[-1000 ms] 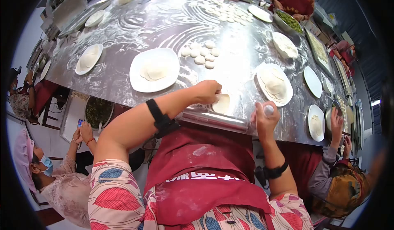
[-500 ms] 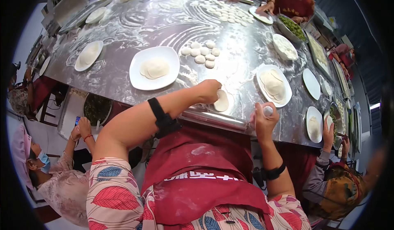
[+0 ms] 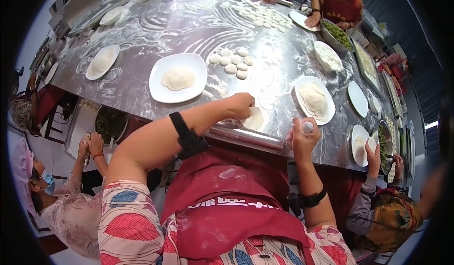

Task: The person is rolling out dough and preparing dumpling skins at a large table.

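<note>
My left hand [image 3: 242,106] is closed on the edge of a flat round dough wrapper [image 3: 254,119] near the table's front edge. To its right, my right hand [image 3: 305,139] wraps round a rolling pin; the pin's pale rounded end [image 3: 308,127] shows above the fist and the rest is mostly hidden. Beyond my left hand lie several small flattened dough pieces [image 3: 231,69]. A square white plate [image 3: 158,92] with stacked wrappers [image 3: 178,78] stands to the left. Another white plate [image 3: 325,119] stands beyond my right hand, with more wrappers [image 3: 313,99] on it.
Flour streaks the steel table [image 3: 137,87]. Co-workers stand around it; one co-worker's hand [image 3: 372,156] at the right holds a wrapper. Bowls of green filling [image 3: 336,32] stand on the right side. A person [image 3: 71,203] is close at my left, near a dark bowl [image 3: 111,123].
The wrapper under my left hand has shifted slightly and turned. My right hand has barely moved. The co-worker at right has lowered a wrapper toward a plate.
</note>
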Demonstrator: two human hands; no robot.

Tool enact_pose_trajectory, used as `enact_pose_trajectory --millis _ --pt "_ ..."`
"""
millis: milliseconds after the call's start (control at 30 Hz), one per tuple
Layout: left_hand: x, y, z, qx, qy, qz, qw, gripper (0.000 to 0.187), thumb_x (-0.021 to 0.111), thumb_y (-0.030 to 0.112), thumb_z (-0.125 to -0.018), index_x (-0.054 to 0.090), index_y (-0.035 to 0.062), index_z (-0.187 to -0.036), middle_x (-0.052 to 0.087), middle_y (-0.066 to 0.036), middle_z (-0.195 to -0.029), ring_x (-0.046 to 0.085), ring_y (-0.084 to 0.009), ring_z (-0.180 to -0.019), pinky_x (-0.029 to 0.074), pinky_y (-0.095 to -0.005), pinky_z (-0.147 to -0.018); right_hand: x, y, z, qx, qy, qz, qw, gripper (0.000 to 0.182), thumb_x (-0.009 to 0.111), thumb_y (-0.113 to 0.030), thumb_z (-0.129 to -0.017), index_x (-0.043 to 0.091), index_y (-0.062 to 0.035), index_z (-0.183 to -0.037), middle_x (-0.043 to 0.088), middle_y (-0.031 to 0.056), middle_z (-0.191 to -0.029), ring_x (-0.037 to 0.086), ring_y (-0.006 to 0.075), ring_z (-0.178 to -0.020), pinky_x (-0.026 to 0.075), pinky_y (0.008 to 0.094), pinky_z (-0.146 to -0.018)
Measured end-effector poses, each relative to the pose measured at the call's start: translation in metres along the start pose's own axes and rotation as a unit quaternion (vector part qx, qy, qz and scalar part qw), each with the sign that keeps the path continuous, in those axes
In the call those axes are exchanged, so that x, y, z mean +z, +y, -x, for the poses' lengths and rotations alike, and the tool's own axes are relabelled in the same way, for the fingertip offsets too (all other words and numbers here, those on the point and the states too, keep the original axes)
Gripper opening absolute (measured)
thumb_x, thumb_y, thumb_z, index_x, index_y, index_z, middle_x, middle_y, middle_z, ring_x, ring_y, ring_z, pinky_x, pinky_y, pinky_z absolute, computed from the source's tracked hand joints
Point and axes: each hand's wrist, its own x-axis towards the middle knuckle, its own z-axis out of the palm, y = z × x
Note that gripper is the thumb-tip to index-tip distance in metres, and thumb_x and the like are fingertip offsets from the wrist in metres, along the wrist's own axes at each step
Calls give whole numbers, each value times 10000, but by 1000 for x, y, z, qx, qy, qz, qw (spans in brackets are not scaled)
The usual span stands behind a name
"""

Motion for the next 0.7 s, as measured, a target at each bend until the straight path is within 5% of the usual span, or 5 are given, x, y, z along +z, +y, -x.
enact_pose_trajectory --millis 233,500,700 --pt "-5 3 -6 -25 42 -30 998 191 608 140 -768 670 18 -902 664 -198 -849 638 -325 -825 484 -399 -737 50 26 -80 -69 -12 65 995 198 659 -81 -813 493 -9 -732 512 28 -521 467 94 -437 356 280 -422" --pt "2 -4 1 2 44 -34 998 183 660 147 -718 666 24 -852 669 -150 -792 644 -283 -747 488 -372 -672 -11 -4 31 -15 -3 -53 998 179 642 -11 -846 477 -50 -787 524 22 -551 501 84 -425 366 230 -366" --pt "20 -15 9 91 156 117 977 184 601 152 -795 592 -5 -889 629 -179 -804 599 -248 -735 472 -371 -668 -1 -2 7 -8 1 4 1000 187 632 -29 -862 464 -65 -788 505 20 -527 476 79 -407 333 221 -359"
